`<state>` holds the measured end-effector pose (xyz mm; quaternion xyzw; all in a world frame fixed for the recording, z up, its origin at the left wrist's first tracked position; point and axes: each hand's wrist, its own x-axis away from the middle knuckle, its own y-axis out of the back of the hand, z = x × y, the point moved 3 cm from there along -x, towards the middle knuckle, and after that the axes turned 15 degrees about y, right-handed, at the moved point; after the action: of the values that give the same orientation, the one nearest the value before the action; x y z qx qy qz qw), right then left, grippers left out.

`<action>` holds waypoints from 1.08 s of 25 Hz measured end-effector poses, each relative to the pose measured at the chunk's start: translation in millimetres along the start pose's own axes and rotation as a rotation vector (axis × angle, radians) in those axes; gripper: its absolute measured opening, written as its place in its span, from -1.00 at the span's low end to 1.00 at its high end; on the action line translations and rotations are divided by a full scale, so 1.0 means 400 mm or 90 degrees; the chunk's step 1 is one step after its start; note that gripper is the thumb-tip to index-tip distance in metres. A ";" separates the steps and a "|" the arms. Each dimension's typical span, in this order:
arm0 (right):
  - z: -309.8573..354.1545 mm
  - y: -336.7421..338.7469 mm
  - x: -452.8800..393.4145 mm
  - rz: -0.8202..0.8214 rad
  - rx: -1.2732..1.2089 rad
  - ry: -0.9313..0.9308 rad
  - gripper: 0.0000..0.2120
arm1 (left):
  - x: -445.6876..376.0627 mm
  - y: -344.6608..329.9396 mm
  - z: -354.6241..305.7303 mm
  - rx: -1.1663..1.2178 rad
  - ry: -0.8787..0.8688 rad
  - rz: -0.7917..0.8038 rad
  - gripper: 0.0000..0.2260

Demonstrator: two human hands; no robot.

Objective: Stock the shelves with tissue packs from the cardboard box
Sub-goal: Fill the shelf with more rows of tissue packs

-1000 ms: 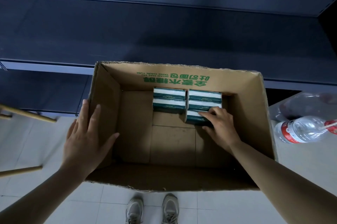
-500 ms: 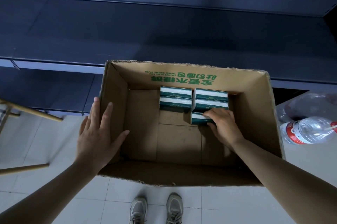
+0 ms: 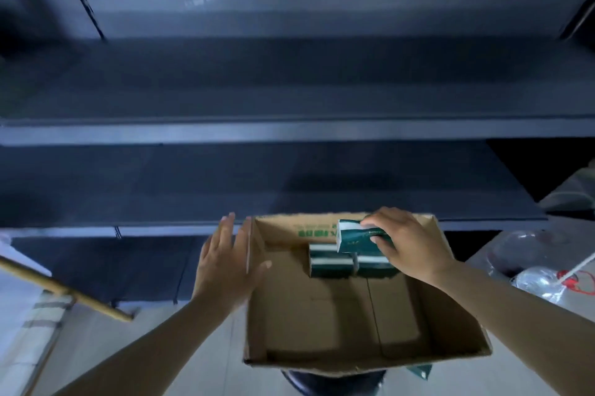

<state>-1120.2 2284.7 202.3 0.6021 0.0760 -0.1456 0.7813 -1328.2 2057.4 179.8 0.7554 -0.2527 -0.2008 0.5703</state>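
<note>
Cardboard box (image 3: 338,328) is sitting open-topped in front of dark, bare-looking shelves (image 3: 289,131), with green print showing on its far inner wall. The right hand (image 3: 409,245) is gripping a dark green tissue pack (image 3: 354,236) with a white end, fingers curled over its top and thumb underneath, holding it tilted above the box's far right corner. Beneath it, more tissue packs (image 3: 331,263) are lying in a row against the far wall of the box, green with white bands; how many are there is hard to tell, since the hand is covering part of them. The rest of the box floor is showing bare cardboard.

The left hand (image 3: 228,263) is resting flat against the outside of the box's left wall, fingers straight and together, thumb hooking over the rim toward the inside. It is holding nothing.

To the right, a clear plastic bottle (image 3: 541,283) is lying on a pale counter (image 3: 563,228), beside crumpled clear plastic. At lower left, a wooden pole (image 3: 64,291) is slanting across the pale tiled floor (image 3: 96,347). Under the box's near edge a dark round shape is peeking out, too blurred to identify.
</note>
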 end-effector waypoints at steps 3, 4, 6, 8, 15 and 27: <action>0.131 0.162 -0.111 -0.063 0.022 0.025 -0.72 | -0.056 0.215 0.008 0.030 -0.089 -0.075 -0.25; 0.184 0.225 -0.155 -0.094 0.037 0.022 -0.73 | -0.075 0.303 0.017 0.035 -0.120 -0.109 -0.26; 0.284 0.344 -0.233 -0.158 0.053 0.011 -0.74 | -0.104 0.458 0.031 0.042 -0.164 -0.173 -0.26; 0.376 0.456 -0.313 -0.240 0.062 0.007 -0.75 | -0.134 0.597 0.046 0.039 -0.188 -0.232 -0.25; 0.594 0.718 -0.546 -0.315 0.065 -0.009 -0.76 | -0.223 0.945 0.071 0.086 -0.258 -0.322 -0.29; 0.527 0.708 -1.060 -0.280 0.087 0.120 -0.77 | -0.596 1.106 0.114 0.062 -0.216 -0.392 -0.15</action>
<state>-1443.0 2205.0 642.9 0.6333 0.2676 -0.2601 0.6780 -1611.3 2070.2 597.5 0.7784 -0.1133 -0.4736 0.3962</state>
